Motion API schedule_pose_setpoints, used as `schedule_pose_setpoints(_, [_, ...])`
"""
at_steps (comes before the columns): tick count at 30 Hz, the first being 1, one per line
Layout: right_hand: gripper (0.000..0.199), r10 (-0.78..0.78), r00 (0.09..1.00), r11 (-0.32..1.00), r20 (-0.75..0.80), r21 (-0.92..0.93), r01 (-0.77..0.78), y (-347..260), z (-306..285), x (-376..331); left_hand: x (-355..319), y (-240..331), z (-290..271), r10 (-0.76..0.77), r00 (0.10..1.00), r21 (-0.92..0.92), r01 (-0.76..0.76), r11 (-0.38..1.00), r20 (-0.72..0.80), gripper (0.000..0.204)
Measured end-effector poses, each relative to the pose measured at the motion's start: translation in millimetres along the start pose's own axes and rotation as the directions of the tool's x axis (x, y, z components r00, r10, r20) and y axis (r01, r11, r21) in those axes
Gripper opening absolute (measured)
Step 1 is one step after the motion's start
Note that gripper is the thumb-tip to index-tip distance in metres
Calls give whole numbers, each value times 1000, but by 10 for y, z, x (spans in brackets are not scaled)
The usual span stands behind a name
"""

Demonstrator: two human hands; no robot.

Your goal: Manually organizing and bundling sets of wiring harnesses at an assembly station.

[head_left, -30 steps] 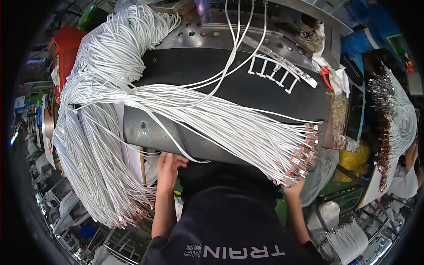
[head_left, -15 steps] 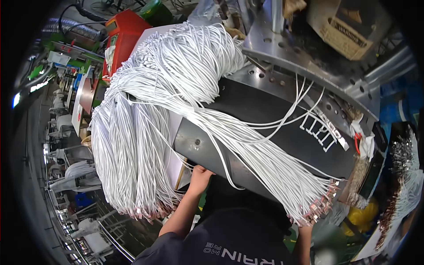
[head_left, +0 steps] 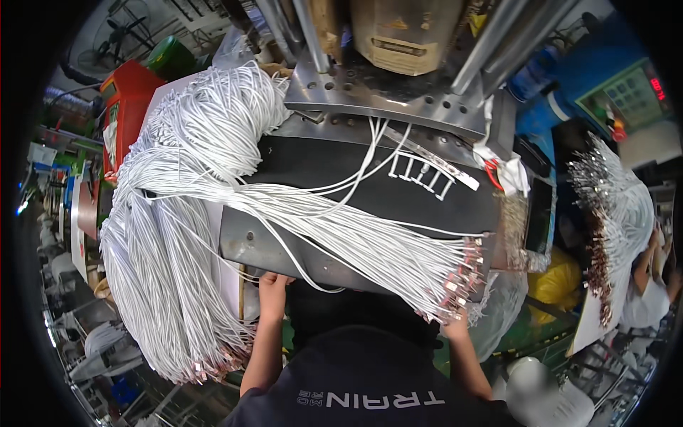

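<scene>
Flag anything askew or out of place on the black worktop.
A thin white cable curves away from the fanned white cable bundle, down to the front of the flat black worktop; it looks stray because most neighbouring cables run rightward.

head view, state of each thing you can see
White cable bundle, fanned out toward its connector ends
Hanging cables, draped down
Coiled cables, heaped
Comb-shaped white piece, lying on black mat
Panel display, lit red
Left hand, at the worktop's near edge, grip unclear
Right hand, at the connector ends, partly hidden
</scene>
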State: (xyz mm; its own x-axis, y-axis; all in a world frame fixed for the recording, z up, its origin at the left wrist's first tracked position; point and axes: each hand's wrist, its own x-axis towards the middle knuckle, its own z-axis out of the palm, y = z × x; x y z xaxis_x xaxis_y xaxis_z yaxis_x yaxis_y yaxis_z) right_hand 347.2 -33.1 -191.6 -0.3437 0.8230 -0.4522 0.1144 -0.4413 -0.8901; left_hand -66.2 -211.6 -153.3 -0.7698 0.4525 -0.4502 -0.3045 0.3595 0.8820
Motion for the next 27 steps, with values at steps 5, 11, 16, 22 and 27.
schedule_pose_setpoints(5, [34,256,933,870,254,-481,-108,-1378,-740,210,-567,157,178,129,983,116,-144,983,130,22])
schedule_pose_setpoints(11, [29,-486,734,687,475,-311,656,-2734,323,430,-732,1380,878,629,455,80,-844,530,631,23])
schedule_pose_setpoints(16, [21,-601,537,184,592,-551,814,-2626,1219,1257,-300,1840,1563,468,172,201,-980,-12,867,46])
schedule_pose_setpoints(22, [28,-872,241,488,-426,-728,481,-1790,-229,580,400,2353,908,278,350,340,-936,87,894,40])
schedule_pose_setpoints(27, [28,-527,587,599,-614,-759,-256,364,-1637,46,688,2537,878,321,485,408,-869,280,813,32])
